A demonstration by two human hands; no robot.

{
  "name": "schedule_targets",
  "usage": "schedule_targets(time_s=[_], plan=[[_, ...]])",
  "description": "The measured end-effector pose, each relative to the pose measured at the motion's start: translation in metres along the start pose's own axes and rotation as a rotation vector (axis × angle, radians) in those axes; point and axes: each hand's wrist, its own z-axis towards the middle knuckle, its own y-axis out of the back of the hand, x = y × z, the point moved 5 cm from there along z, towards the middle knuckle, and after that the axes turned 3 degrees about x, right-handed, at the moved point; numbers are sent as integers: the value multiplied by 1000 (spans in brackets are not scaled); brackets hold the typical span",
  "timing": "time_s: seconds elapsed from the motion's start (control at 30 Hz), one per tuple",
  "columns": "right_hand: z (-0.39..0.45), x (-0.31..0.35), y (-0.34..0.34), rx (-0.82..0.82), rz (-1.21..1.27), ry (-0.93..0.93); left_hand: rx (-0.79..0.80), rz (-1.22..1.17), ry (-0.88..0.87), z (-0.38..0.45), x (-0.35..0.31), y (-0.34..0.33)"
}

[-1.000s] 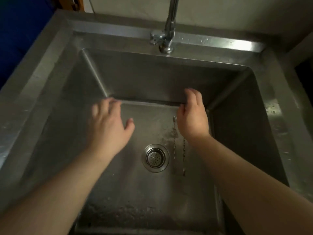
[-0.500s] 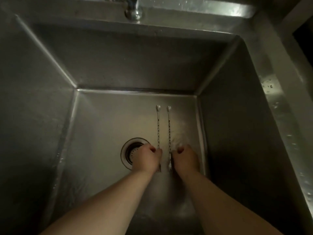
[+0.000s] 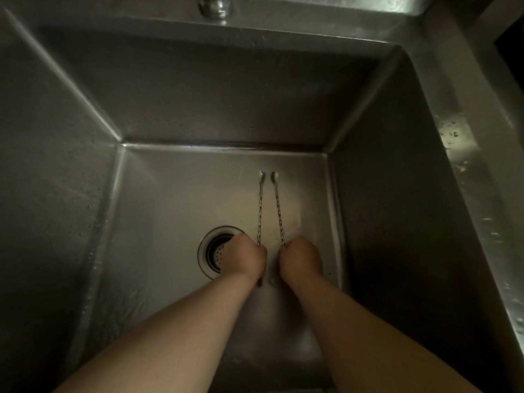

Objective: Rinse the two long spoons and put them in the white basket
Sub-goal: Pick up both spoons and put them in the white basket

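Observation:
Two long thin metal spoons with twisted stems lie on the floor of a deep steel sink, bowls pointing to the far wall. My left hand is closed around the near end of the left spoon. My right hand is closed around the near end of the right spoon. The stems spread slightly apart toward my hands. The spoons' near tips are hidden under my fists. The white basket is out of view.
A round drain strainer sits just left of my left hand. The tap base stands at the top edge. The sink's wet right rim runs down the right side. Water film glistens on the floor near me.
My hands dropped from mid-sink to the floor and closed on the spoons' near ends. The view tipped down and closer. Since half a second ago the near ends have spread apart slightly.

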Motion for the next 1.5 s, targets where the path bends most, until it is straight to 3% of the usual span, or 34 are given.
schedule_targets(time_s=[0.2,0.53,0.83,1.1,1.33,1.5], plan=[[-10,3,-1,38,-47,30,56,135,-39,-3,4,1],[-62,29,35,58,71,155,-98,38,-150,-50,-5,61],[-197,52,158,-103,333,412,-259,-1,-322,-155,-66,176],[-293,24,303,-315,448,436,-302,9,-622,-270,-184,255],[-369,-23,439,-576,463,485,-292,-7,-903,-380,-309,270],[-405,-77,504,-695,493,428,-238,-50,-1011,-447,-366,247]])
